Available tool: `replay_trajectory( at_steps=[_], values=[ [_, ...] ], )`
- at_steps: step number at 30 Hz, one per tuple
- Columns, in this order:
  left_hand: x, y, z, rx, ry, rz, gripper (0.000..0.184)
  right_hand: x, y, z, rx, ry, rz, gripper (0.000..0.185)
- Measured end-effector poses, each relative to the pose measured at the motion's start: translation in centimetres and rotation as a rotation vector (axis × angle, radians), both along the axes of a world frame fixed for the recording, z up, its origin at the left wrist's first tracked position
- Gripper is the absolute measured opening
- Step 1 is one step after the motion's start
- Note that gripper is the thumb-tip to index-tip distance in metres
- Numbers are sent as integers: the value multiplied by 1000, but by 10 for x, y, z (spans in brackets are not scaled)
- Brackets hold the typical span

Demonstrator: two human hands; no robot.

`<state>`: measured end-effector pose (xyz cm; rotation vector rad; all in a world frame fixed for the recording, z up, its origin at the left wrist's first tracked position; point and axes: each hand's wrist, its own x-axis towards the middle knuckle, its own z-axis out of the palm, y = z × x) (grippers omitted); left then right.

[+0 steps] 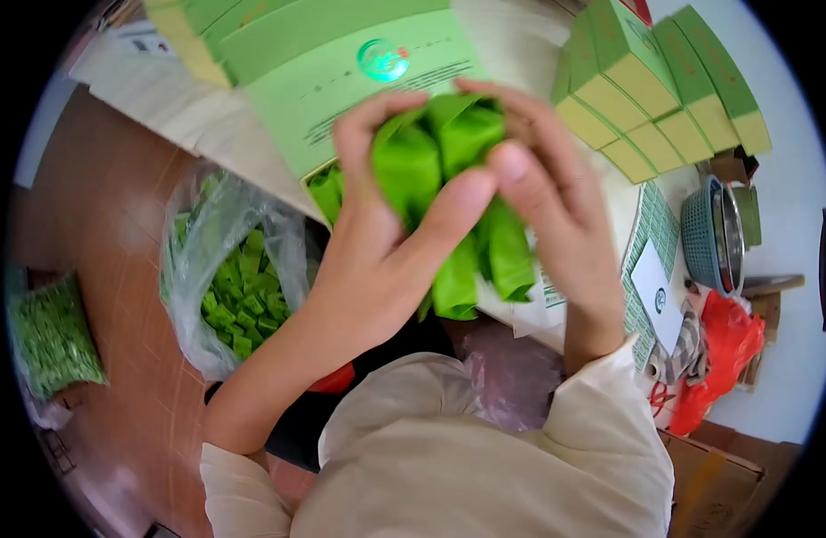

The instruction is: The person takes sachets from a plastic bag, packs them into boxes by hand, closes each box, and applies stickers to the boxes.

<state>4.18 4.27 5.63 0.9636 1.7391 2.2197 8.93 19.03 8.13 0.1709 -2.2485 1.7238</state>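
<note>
A small bundle of shiny bright-green wrapped packets (411,170) is gripped between my two hands, above the table. My left hand (377,238) is closed round its left side, the thumb across the front. On the right side, the fingers and thumb of my right hand (556,202) press against the packets. Just behind my hands stands a green box with its lid raised (296,103). More green packets (325,190) show inside that box, partly hidden by my left hand.
At the lower left a clear plastic bag (184,309) holds many green packets. Another filled bag (56,336) lies on the tiled floor. Stacked green boxes (624,72) stand at the back right. Farther right are a blue basket (700,233), a red plastic bag (727,345) and scissors (660,396).
</note>
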Motion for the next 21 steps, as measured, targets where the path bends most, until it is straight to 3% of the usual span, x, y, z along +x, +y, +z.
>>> replay_trajectory(
  at_steps=[4,8,12,14,19,21],
  values=[
    [-32,75,6,-32,-7,-23,57,-19,59,13,40,46,-165,40],
    [-69,128,-41,-39,128,82,59,-58,106,-23,33,29,-204,39],
    [-78,140,-70,-229,120,201,65,-75,124,-53,-21,-118,-177,42],
    [-77,138,-79,-573,424,405,68,-76,127,-62,-37,-204,-156,42],
    [-83,137,-80,-667,470,377,72,-77,136,-62,-198,-351,-87,45],
    [-83,140,-80,-650,451,387,71,-80,137,-63,-120,-286,-113,46]
  ],
)
